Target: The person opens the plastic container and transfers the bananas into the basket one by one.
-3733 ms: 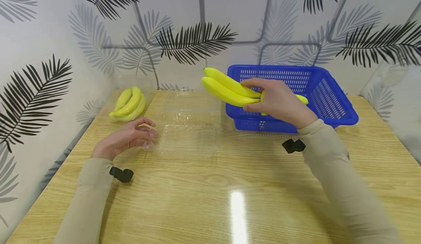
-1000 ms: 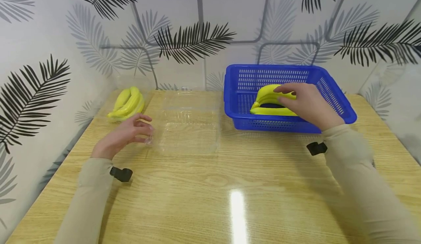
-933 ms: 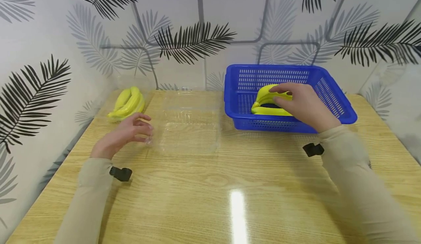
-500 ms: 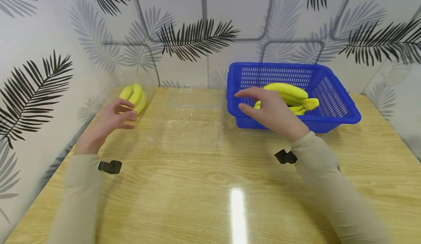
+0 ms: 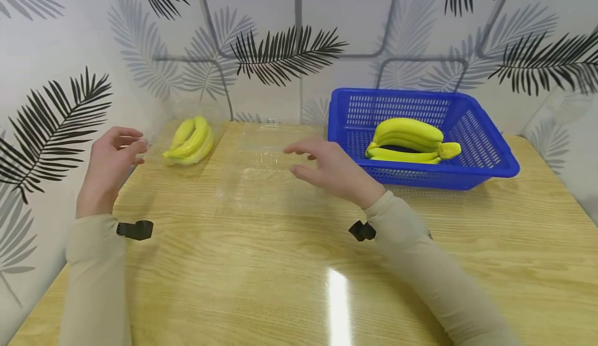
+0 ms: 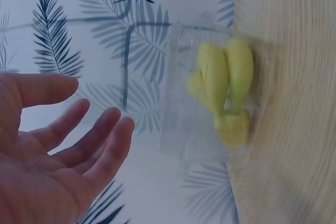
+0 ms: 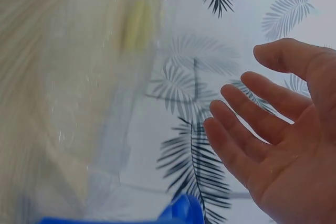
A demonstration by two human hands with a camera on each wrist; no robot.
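Observation:
My left hand point(image 5: 112, 164) is raised at the left, fingers loosely bent and holding nothing. Beside it a bunch of yellow bananas point(image 5: 189, 141) lies in a clear plastic box point(image 6: 173, 114), by the wall. Over the right side of another clear plastic box point(image 5: 261, 195), mid-table, hangs my right hand point(image 5: 334, 172), its fingers relaxed with nothing in them. Wood grain shows through that box. A second bunch of bananas point(image 5: 406, 128) lies in the blue plastic basket point(image 5: 416, 176), its stem end toward the right.
A pale wooden table point(image 5: 261, 278) carries everything, and a bright strip of light reflects off its front part. Behind and to the left rises a white wall point(image 5: 261, 3) printed with dark and grey leaves.
The right hand held bananas over the basket earlier; they now lie inside it, and that hand has moved left. The left hand has left the middle box and moved left past the boxed bananas.

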